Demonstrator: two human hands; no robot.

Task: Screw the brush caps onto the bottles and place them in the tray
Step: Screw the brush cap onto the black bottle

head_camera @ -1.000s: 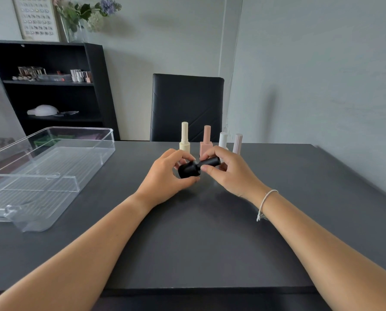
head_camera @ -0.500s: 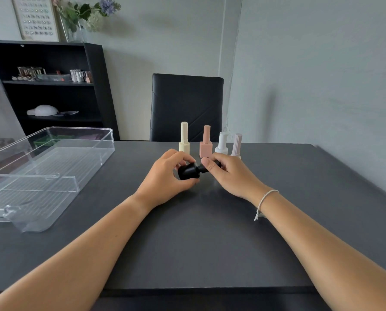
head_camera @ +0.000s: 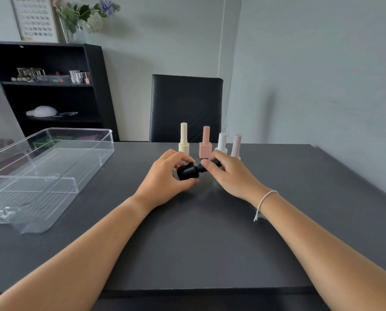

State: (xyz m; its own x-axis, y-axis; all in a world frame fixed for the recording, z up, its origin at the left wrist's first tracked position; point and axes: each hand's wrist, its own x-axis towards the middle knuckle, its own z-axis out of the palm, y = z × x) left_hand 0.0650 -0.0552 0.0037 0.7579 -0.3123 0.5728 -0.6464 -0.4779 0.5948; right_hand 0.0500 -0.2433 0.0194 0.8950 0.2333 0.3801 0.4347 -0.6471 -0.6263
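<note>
While the left hand (head_camera: 165,182) grips the black bottle (head_camera: 187,171) sideways above the table (head_camera: 210,243), the right hand (head_camera: 230,176) pinches its cap (head_camera: 212,164), mid-screwing; next comes tightening, then a carry to the clear tray (head_camera: 52,167) at left

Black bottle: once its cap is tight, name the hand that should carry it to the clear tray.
Left. The left hand already grips the black bottle by its body, and the clear tray lies on that side of the table. The right hand only pinches the cap.
</note>
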